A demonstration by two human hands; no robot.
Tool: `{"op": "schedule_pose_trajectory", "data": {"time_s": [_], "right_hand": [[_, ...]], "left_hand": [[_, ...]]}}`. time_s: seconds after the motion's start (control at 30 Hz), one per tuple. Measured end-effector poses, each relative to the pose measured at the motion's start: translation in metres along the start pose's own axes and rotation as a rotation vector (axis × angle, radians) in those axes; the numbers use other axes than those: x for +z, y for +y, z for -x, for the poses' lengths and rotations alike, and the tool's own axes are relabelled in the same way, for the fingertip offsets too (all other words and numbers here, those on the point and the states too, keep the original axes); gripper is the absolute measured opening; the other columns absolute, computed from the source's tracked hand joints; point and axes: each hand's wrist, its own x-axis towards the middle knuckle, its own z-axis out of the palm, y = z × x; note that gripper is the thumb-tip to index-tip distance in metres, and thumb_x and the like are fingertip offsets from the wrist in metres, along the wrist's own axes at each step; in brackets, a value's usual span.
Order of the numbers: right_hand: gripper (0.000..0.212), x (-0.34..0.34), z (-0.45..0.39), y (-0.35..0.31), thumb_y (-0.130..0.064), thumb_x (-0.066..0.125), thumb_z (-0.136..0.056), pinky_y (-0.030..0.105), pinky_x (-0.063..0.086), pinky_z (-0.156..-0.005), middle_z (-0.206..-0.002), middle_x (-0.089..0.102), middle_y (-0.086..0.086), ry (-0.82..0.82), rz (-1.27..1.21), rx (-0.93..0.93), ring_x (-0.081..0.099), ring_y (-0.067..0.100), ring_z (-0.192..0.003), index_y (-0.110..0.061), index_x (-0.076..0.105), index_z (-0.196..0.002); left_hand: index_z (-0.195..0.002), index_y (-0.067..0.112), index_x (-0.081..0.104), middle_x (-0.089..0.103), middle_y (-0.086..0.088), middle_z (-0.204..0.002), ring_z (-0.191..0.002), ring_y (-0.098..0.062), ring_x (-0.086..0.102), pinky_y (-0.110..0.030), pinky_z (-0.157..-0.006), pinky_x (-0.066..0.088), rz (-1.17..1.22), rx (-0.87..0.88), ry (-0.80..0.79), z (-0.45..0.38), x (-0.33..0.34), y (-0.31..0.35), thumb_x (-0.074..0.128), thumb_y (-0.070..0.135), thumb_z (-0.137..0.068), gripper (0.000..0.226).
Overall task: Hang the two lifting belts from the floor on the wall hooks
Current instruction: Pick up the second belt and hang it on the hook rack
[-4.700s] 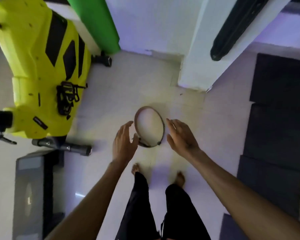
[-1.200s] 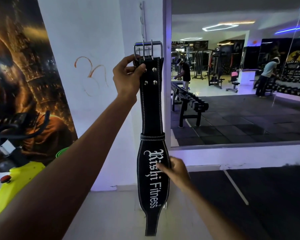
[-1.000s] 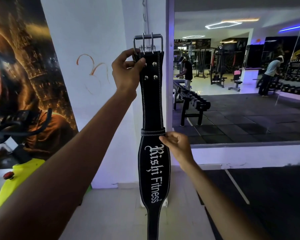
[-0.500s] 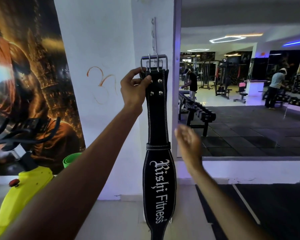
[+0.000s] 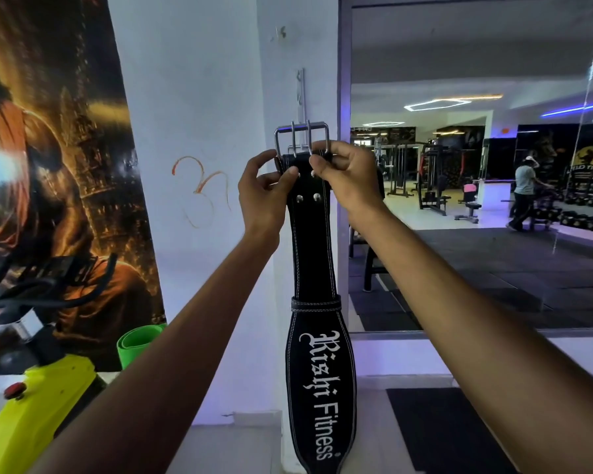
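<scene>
From the head camera, I am holding the black lifting belt up against the white wall, its length hanging straight down. My left hand and right hand are both pinching its top end just under the buckle. The hook rail is sitting just above, so I judge hanging is still pending; no second belt is showing.
</scene>
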Motion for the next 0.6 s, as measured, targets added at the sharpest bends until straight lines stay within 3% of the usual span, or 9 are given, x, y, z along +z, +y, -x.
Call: {"op": "schedule_pose_trajectory", "data": {"time_s": [0.13,0.27,0.37,0.5,0.6], "right_hand": [[0.021,0.002,-0.007,-0.005,0.001,0.068,-0.087,0.015,0.055,-0.071,-0.086,0.072,0.013,0.051,-0.048,-0.007,0.064,0.008,-0.068,0.002,0.069,-0.108],[0.022,-0.002,-0.012,-0.005,0.003,0.069,-0.086,0.011,0.053,-0.068,-0.084,0.072,0.011,0.111,-0.08,0.012,0.064,0.008,-0.07,0.003,0.069,-0.108],[0.022,-0.004,-0.014,-0.004,0.004,0.069,-0.085,0.012,0.055,-0.068,-0.077,0.071,0.004,0.14,-0.091,0.016,0.064,0.009,-0.069,0.003,0.07,-0.107],[0.023,-0.006,-0.014,-0.001,0.005,0.069,-0.085,0.01,0.054,-0.068,-0.078,0.071,-0.001,0.172,-0.113,0.045,0.066,0.001,-0.068,0.003,0.069,-0.108],[0.024,-0.008,-0.014,-0.001,0.005,0.067,-0.086,0.008,0.053,-0.066,-0.078,0.069,-0.002,0.206,-0.137,0.064,0.063,-0.002,-0.064,0.003,0.068,-0.11]], "left_hand": [[-0.144,0.015,0.05,0.072,-0.003,-0.083,-0.07,-0.005,0.07,-0.027,-0.073,0.059,-0.022,0.003,-0.171,0.015,-0.01,-0.01,0.07,0.004,-0.091,0.058],[-0.104,0.007,0.071,0.071,-0.003,-0.082,-0.075,-0.009,0.068,-0.041,-0.083,0.058,-0.111,-0.111,-0.35,0.043,-0.024,-0.05,0.069,-0.002,-0.09,0.017],[-0.093,0.002,0.073,0.072,0.001,-0.081,-0.077,-0.008,0.065,-0.039,-0.082,0.054,-0.188,-0.128,-0.398,0.07,-0.035,-0.088,0.062,0.004,-0.096,0.011],[-0.095,0.005,0.073,0.069,0.003,-0.081,-0.076,-0.01,0.062,-0.035,-0.076,0.051,-0.219,-0.101,-0.37,0.099,-0.042,-0.11,0.055,0.012,-0.102,0.021],[-0.12,0.008,0.07,0.078,-0.006,-0.105,-0.096,-0.016,0.074,-0.033,-0.089,0.059,-0.134,-0.174,-0.353,0.117,-0.043,-0.114,0.059,0.006,-0.099,0.024]]}}
